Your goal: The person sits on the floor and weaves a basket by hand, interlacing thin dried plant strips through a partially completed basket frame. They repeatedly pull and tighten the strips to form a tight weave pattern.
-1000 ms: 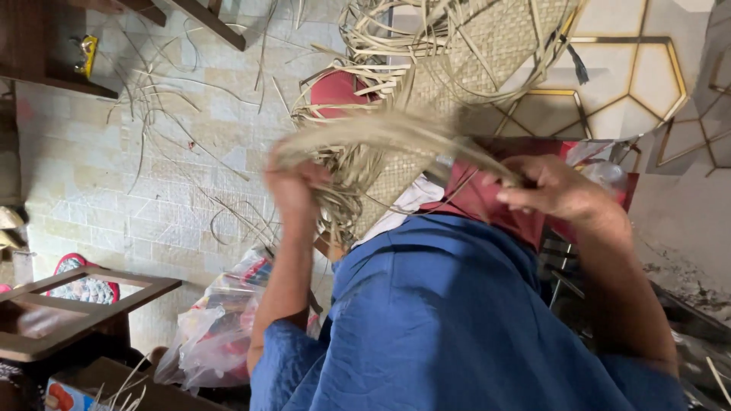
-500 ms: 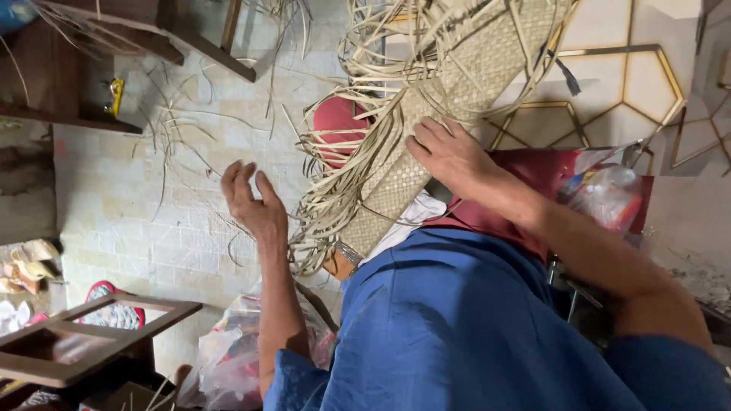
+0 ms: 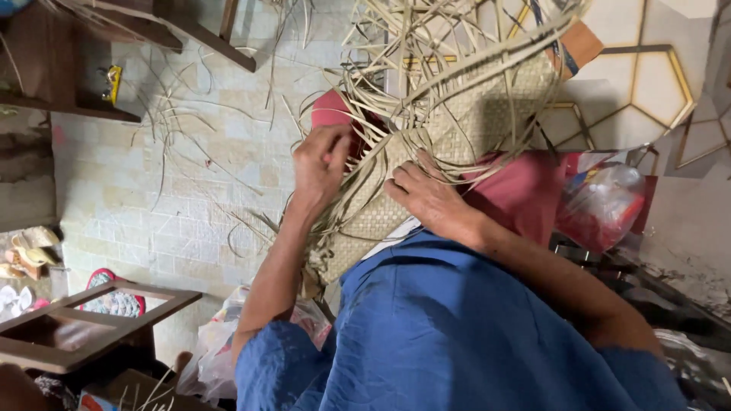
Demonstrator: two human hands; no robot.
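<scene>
A half-woven mat of pale straw strips [image 3: 464, 129] lies over my lap, loose strands sticking out at its far end and left edge. My left hand [image 3: 321, 164] is at the mat's left edge, fingers curled around a few loose strips. My right hand [image 3: 426, 194] rests flat on the woven part, fingers spread and pressing it down. A red cushion [image 3: 331, 110] shows under the mat beside the left hand. My blue garment [image 3: 457, 335] fills the lower middle of the view.
Loose straw strips [image 3: 183, 137] litter the tiled floor. A wooden shelf [image 3: 68, 106] is at upper left, a wooden frame [image 3: 84, 327] at lower left. Plastic bags lie by my knee [image 3: 213, 358] and at right [image 3: 601, 202]. Sandals [image 3: 27, 251] sit at far left.
The left hand has moved from open air over the floor onto the mat's left edge and closed on strips. The right hand has shifted slightly down the woven part. The camera has moved closer.
</scene>
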